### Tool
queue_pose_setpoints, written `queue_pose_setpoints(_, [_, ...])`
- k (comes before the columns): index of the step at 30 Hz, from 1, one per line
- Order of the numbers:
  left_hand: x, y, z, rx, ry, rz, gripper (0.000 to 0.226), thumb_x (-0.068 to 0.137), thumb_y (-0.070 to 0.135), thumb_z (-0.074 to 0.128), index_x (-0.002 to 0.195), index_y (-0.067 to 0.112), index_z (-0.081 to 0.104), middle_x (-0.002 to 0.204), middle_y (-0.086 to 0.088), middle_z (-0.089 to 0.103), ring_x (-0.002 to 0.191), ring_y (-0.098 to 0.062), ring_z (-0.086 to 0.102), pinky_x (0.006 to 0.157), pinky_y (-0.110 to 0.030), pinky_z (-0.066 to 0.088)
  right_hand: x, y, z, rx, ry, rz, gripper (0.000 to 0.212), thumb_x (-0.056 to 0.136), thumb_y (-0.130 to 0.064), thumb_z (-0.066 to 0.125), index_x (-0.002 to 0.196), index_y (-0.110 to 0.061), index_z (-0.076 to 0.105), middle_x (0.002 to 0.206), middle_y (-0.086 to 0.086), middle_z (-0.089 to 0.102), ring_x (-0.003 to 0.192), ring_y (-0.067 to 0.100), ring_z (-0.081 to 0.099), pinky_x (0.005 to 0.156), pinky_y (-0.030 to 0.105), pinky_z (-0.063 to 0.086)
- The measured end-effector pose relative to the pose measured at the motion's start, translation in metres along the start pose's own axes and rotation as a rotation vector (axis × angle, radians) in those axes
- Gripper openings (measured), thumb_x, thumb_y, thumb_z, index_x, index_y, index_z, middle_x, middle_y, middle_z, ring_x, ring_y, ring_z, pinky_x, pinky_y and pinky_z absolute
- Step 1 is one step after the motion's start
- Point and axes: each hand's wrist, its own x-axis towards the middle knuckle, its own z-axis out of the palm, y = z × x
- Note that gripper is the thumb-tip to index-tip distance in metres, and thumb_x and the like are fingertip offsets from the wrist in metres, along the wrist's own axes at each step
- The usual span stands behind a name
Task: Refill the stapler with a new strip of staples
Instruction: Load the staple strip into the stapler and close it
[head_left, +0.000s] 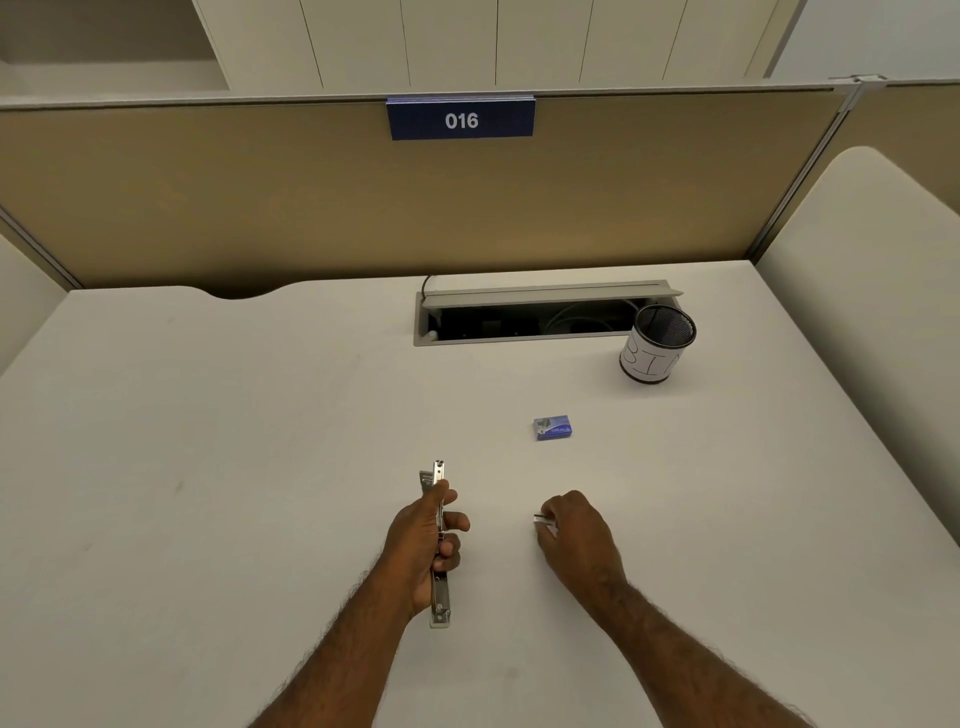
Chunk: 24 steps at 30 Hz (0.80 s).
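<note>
My left hand (423, 540) grips a metal stapler (439, 597) swung fully open, so it runs as one long strip pointing away from me, its far end (435, 475) past my thumb. My right hand (574, 535) rests on the desk to the right, fingertips pinched on a short strip of staples (541, 518) that sticks out toward the stapler. A small blue staple box (552, 427) lies on the desk beyond my right hand, apart from both hands.
A black mesh cup with a white paper label (655, 347) stands at the back right, next to an open cable tray (535, 317) sunk in the white desk (208, 441). A tan partition with a blue "016" sign (461, 119) closes the back.
</note>
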Motion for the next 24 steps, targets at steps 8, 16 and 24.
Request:
queue_pose_setpoints(8, [0.002,-0.001,-0.001,-0.003,0.006,0.003,0.037,0.093,0.037,0.056,0.112,0.005,0.057,0.061,-0.005,0.06,0.033,-0.008,0.034,0.031,-0.015,0.025,-0.003,0.0,0.004,-0.212,-0.032,-0.108,0.027,0.101,-0.027,0.036,0.105,-0.013,0.059,0.108,0.005,0.058,0.099,0.021,0.055,0.079,0.032,0.046])
queue_pose_setpoints(16, [0.003,-0.001,-0.002,-0.001,0.005,0.007,0.035,0.094,0.036,0.055,0.111,0.006,0.058,0.059,-0.004,0.061,0.033,-0.008,0.034,0.03,-0.015,0.024,0.004,0.001,-0.002,0.007,-0.012,-0.022,0.021,0.096,-0.025,0.046,0.112,-0.015,0.055,0.097,0.006,0.068,0.089,0.025,0.062,0.076,0.033,0.047])
queue_pose_setpoints(24, [0.006,0.0,-0.001,0.004,0.005,0.009,0.036,0.094,0.036,0.055,0.113,0.005,0.057,0.06,-0.005,0.06,0.033,-0.008,0.034,0.03,-0.015,0.024,0.009,-0.002,-0.009,0.058,-0.08,0.021,0.023,0.094,-0.019,0.052,0.113,-0.019,0.065,0.101,0.008,0.072,0.094,0.024,0.064,0.081,0.031,0.05])
